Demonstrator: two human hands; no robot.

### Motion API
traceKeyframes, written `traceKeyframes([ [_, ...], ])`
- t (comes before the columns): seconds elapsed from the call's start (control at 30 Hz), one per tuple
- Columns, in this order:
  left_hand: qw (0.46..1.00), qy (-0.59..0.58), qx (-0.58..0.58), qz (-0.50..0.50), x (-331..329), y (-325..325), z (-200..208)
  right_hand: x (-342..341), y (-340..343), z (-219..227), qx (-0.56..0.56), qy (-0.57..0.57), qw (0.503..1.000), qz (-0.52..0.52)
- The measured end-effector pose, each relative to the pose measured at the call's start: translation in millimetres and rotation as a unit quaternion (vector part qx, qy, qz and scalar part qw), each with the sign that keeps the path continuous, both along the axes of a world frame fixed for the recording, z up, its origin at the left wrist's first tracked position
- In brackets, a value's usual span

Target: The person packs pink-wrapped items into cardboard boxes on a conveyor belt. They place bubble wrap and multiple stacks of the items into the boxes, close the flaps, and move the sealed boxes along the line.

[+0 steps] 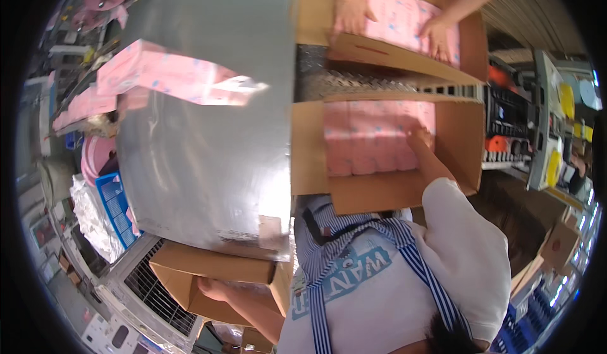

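Observation:
My right hand (pixel 420 140) reaches into an open cardboard box (pixel 456 145) in front of me. It rests on the right end of a row of pink wrapped packs (pixel 370 142), its fingers partly blurred. Down at the lower left, my left hand (pixel 214 289) is inside another cardboard box (pixel 208 264), close to its left wall. The fingers there are mostly hidden, and I cannot make out what they touch. Clear film-like material (pixel 250 287) shows beside that wrist.
Across from me, a co-worker's two hands (pixel 436 36) press pink packs into a third box (pixel 404 60). A metal table (pixel 208 158) lies to my left, with pink wrapped packs (pixel 180 74) at its far side. Racks (pixel 506 126) stand at the right.

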State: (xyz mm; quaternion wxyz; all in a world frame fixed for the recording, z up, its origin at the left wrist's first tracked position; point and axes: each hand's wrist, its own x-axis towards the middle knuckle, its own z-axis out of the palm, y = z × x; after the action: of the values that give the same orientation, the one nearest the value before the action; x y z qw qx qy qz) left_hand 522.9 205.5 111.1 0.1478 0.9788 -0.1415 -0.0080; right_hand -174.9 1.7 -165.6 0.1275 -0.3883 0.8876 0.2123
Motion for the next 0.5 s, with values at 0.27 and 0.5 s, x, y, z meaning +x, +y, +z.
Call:
traceKeyframes([
  [0.27, 0.881, -0.057, -0.151, -0.445, 45, -313, -9, 122, -73, 94, -0.365, -0.143, 0.905, 0.164],
  [0.5, 0.827, 0.068, -0.222, -0.512, -87, -493, -45, 325, -171, 262, -0.507, -0.327, 0.721, 0.341],
])
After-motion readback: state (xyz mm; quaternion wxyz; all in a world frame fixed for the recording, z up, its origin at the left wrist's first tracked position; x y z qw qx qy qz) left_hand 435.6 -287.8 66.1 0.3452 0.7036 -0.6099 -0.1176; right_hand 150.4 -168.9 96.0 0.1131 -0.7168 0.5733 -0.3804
